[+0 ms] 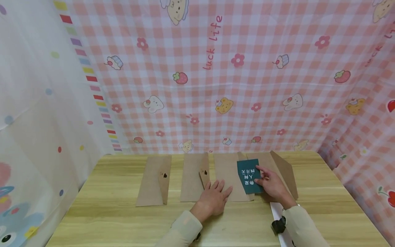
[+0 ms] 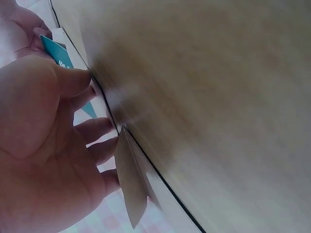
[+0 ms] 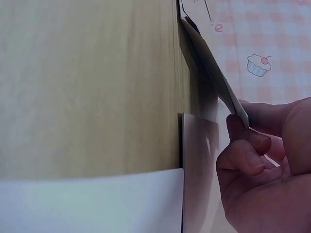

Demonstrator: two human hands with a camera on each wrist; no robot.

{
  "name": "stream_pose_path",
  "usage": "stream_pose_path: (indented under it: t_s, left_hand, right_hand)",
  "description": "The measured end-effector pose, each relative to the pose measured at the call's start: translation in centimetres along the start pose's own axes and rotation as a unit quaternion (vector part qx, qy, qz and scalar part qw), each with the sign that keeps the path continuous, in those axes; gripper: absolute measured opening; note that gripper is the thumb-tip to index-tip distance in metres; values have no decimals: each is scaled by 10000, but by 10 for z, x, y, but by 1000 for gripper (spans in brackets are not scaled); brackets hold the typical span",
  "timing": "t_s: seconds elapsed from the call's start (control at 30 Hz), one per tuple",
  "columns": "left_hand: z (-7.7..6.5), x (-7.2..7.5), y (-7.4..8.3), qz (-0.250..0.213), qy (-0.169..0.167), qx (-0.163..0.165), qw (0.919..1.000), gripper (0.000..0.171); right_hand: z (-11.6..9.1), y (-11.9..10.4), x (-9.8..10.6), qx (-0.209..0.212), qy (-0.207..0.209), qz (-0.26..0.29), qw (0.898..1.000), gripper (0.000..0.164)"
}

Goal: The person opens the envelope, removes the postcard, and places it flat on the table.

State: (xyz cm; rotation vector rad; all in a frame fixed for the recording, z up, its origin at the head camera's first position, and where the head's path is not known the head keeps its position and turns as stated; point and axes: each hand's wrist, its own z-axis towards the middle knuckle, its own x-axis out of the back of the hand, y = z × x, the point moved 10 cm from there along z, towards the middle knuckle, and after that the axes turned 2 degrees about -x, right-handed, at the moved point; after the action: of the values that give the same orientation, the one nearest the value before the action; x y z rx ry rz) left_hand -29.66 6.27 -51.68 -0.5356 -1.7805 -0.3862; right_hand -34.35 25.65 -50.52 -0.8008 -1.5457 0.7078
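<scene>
My right hand [image 1: 273, 183] pinches the right edge of a dark green card [image 1: 248, 171] with white characters, thumb against fingers. The card lies over the right part of the third kraft envelope [image 1: 223, 175]. The right wrist view shows that hand [image 3: 262, 160] gripping the edge of a tilted, brownish panel [image 3: 211, 63]; whether this is the card's underside or the flap with it, I cannot tell. My left hand [image 1: 212, 200] has its fingers spread, with fingertips on the third envelope's lower left and near the second envelope [image 1: 192, 178], whose flap is partly raised.
Another kraft envelope [image 1: 149, 181] lies at the far left of the wooden table [image 1: 105, 212]. A fourth envelope [image 1: 284, 171], flap spread open, lies at the right, partly behind my right hand. A white sheet [image 1: 276, 211] sits under my right forearm. Patterned cloth [image 1: 197, 85] hangs behind.
</scene>
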Motion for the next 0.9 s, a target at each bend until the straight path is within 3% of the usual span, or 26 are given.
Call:
stream_pose_path:
  t_s: [0.9]
  left_hand:
    - [-4,4,2,132,58,-15,9999,50]
  right_hand:
    - [-10,5,9,-122,102,118,9998,58]
